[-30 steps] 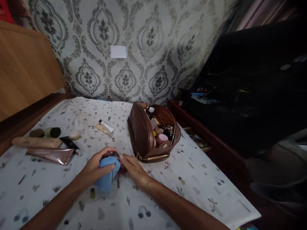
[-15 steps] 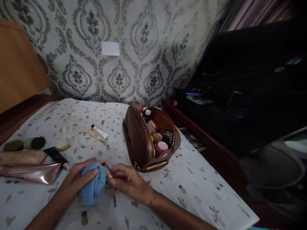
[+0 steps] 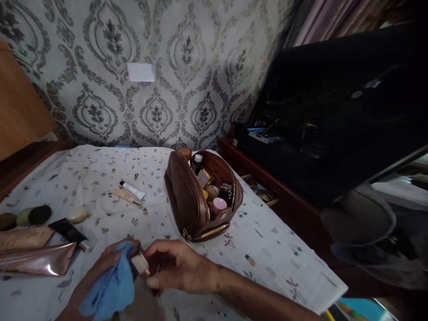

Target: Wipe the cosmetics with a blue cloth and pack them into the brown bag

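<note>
In my left hand (image 3: 96,272) is a crumpled light-blue cloth (image 3: 112,285), its loose end hanging toward the table. A small squarish cosmetic bottle (image 3: 139,264) with beige contents pokes out of the cloth, its dark end against the left fingers. My right hand (image 3: 183,267) is curled, thumb and fingertips pinched at the bottle's near end; something thin and dark shows between the fingers, too hidden to name. Just beyond the hands stands a brown cosmetic bag (image 3: 187,196), unzipped, with a pink-lidded jar (image 3: 219,205), a white-capped bottle (image 3: 197,163) and several other items inside.
To the left lie a shiny rose-pink tube (image 3: 40,261), a beige tube (image 3: 25,238), a black tube (image 3: 70,232), a round cream-coloured item (image 3: 78,215) and a green jar (image 3: 28,216). Two small tubes (image 3: 132,191) rest mid-table. A dark screen (image 3: 321,116) stands right.
The cloth has been opened out and now hangs downward, showing more of the bottle. Both hands sit slightly lower in view. The whole view has shifted a little, moving the bag leftward.
</note>
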Demonstrator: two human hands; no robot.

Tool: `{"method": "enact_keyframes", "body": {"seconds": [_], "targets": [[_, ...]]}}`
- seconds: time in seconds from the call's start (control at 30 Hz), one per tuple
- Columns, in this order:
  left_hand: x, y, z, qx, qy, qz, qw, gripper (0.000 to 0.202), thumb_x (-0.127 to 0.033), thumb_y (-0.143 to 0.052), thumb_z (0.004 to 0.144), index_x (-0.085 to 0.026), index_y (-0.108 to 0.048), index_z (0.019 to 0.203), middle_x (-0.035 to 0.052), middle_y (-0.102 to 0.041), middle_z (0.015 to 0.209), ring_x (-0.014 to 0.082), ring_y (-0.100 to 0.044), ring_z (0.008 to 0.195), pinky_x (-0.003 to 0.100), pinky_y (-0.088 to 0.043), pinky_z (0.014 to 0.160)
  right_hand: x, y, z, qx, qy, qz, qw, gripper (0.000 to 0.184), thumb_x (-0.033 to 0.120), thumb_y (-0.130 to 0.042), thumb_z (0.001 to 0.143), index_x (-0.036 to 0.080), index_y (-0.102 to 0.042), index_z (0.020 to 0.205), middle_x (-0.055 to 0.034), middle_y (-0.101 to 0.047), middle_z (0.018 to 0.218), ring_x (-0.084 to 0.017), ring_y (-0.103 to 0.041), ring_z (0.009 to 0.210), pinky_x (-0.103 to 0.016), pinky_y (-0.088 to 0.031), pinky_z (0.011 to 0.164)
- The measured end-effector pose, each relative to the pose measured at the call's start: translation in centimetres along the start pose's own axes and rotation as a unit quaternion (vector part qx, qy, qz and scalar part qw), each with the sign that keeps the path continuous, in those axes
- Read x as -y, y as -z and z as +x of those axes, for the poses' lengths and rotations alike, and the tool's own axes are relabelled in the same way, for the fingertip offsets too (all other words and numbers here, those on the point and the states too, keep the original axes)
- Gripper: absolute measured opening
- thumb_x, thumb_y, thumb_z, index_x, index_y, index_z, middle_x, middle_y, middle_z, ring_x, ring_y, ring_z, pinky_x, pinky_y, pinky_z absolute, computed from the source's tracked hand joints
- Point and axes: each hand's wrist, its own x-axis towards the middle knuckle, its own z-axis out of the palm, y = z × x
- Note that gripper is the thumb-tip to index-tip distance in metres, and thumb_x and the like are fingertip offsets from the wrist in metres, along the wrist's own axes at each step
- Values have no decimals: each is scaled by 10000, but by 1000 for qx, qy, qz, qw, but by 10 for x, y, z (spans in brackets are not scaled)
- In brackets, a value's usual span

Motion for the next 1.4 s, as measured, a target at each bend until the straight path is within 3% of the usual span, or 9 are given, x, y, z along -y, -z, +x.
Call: {"method": "enact_keyframes", "body": {"seconds": [0.2,0.3,0.4,0.57,0.7,0.8,1.0,1.07,1.4], "targets": [[-5,-27,-24,-8,37,-9,999,467,-497,-905,535,-183,-793,863,18,-686,710,151,-603,599,232,-519,571,77,2,-27,-109,96,-136,980,392,471,-806,773,169,-610,928,27,-636,769,-81,-579,661,-232,-474,648],[-8,-23,-22,25,51,23,998,457,-505,-901,557,-197,-793,878,14,-693,732,158,-617,615,235,-524,576,126,16,-38,-212,161,-263,927,364,470,-792,765,173,-645,915,10,-651,803,-108,-600,691,-250,-501,663],[-8,-19,-19,46,51,28,997,446,-507,-886,593,-203,-784,904,6,-673,698,156,-625,627,225,-525,584,162,41,-39,-289,157,-393,859,310,423,-775,765,164,-675,905,-15,-684,830,-131,-627,724,-253,-516,669],[-7,-23,-21,47,32,5,998,428,-475,-887,611,-193,-770,911,-13,-647,680,110,-594,604,174,-495,565,178,83,-30,-369,104,-443,810,135,261,-727,797,143,-666,820,-10,-681,722,-125,-627,651,-238,-514,633],[-8,-22,-22,60,48,-1,997,459,-492,-892,605,-191,-762,925,-17,-634,666,120,-607,600,182,-496,555,176,92,-27,-378,70,-515,766,111,220,-659,855,113,-683,871,-25,-704,719,-137,-654,653,-228,-500,629],[-5,-15,-17,67,40,8,997,461,-481,-893,611,-178,-766,934,-7,-643,680,121,-597,602,185,-496,557,181,87,-26,-375,13,-626,684,169,232,-617,901,100,-710,948,-55,-741,792,-156,-687,741,-222,-474,653],[-2,-13,-15,74,27,13,997,450,-471,-877,638,-178,-769,962,0,-648,687,129,-597,612,187,-492,561,183,66,-15,-330,-150,-823,437,318,271,-539,961,157,-609,1249,-150,-728,1130,-272,-696,1029,-303,-490,774],[-3,-15,-18,71,19,12,997,441,-475,-867,650,-181,-767,964,-1,-639,678,134,-599,610,191,-492,562,179,63,-9,-304,-173,-850,394,365,223,-478,978,126,-541,1324,-199,-704,1168,-315,-683,1089,-343,-506,797],[1,-12,-16,81,11,10,997,395,-444,-833,703,-178,-759,985,14,-664,732,150,-607,641,208,-494,588,178,70,16,-247,-205,-867,382,347,78,-437,958,71,-648,1234,-232,-679,1238,-296,-655,1179,-338,-521,900]]}}
